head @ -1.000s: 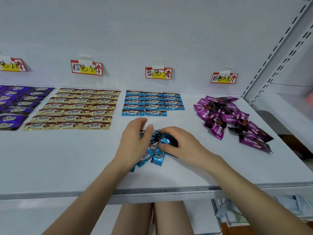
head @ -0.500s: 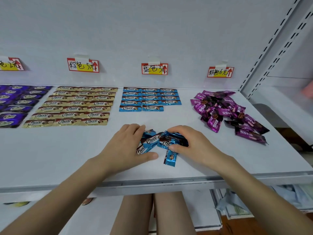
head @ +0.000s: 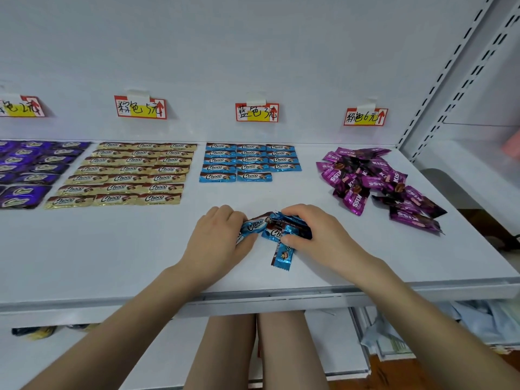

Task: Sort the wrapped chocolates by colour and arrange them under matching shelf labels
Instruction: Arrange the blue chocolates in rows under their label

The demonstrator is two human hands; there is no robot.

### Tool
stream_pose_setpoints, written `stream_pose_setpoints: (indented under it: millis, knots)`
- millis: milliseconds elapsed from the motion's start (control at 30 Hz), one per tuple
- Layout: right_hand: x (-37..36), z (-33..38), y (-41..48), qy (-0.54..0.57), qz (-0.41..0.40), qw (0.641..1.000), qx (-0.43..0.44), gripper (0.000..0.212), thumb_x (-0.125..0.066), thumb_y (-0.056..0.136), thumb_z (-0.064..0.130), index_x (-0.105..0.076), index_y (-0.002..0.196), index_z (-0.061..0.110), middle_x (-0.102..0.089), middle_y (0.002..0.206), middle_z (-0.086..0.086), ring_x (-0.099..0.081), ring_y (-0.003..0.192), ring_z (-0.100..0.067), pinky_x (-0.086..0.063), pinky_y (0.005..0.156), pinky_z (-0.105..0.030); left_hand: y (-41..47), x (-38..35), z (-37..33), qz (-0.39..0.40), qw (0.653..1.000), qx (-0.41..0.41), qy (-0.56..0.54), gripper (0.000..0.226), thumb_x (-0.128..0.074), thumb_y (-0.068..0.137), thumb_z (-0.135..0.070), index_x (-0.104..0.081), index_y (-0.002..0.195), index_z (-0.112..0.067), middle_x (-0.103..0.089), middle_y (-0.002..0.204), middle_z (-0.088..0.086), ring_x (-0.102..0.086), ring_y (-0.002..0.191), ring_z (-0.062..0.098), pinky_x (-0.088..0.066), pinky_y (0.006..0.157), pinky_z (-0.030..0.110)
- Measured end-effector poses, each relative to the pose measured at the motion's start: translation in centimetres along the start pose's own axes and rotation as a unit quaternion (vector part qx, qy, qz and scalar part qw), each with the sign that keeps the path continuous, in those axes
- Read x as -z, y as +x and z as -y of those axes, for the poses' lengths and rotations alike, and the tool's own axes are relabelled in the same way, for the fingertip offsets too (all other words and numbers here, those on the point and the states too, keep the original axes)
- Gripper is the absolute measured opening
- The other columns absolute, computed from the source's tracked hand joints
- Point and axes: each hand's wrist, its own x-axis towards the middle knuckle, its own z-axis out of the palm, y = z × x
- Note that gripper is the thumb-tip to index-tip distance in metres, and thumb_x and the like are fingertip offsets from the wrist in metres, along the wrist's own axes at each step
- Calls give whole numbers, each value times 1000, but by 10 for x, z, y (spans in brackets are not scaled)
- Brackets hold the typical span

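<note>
A small loose pile of blue wrapped chocolates (head: 274, 233) lies near the front of the white shelf (head: 112, 249). My left hand (head: 219, 240) grips one blue chocolate (head: 253, 225) at the pile's left. My right hand (head: 318, 235) holds several others on the right, its thumb pressing a bar that points toward me (head: 282, 256). Behind, neat blue rows (head: 249, 161) sit under the blue label (head: 256, 112). Gold rows (head: 126, 174) lie under their label (head: 140, 107), purple rows (head: 28, 170) at far left. A pink heap (head: 374, 181) lies under the pink label (head: 365, 117).
The shelf's front edge (head: 253, 296) runs just below my wrists. A slotted upright (head: 439, 108) borders the shelf on the right. A purple label (head: 21, 106) hangs at far left. Lower shelves hold papers (head: 394, 342) and stray wrappers (head: 36, 332).
Both hands have stayed on the blue pile, sliding the bars apart. My left hand has drawn one bar out leftward, and one bar now pokes out toward me under my right thumb.
</note>
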Motion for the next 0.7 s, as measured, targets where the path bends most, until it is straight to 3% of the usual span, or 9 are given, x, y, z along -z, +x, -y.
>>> stream_pose_setpoints:
  millis: [233,467,600,700]
  knots:
    - [2,1,3,-6,11,1000,-9,44,-66,84,20,-50,124,19,-55,116,1,-43,95,-3,-29,72,5,2,9,-3,21,998,1,-51,29,-47,95,-30,-50,118,-13,-54,112,3,-45,98,16,-28,75,18]
    - [2,1,1,-7,3,1000,1,42,-66,83,20,-51,122,20,-55,114,2,-44,94,-3,-32,70,-2,17,18,-4,106,994,-10,23,20,-41,98,-23,-46,115,-12,-53,109,8,-49,92,18,-37,75,25]
    - [2,0,3,-19,3,1000,4,43,-66,83,23,-51,123,20,-55,116,3,-43,95,-2,-30,70,-8,45,24,-5,178,981,31,74,15,-40,97,-11,-45,111,-8,-55,107,11,-45,81,18,-35,68,26]
    - [1,-1,2,-12,0,1000,4,41,-66,84,24,-51,122,21,-55,114,3,-43,93,-3,-31,69,-9,57,26,-2,160,984,74,19,8,-42,97,-11,-45,104,-10,-52,91,4,-45,72,13,-34,59,21]
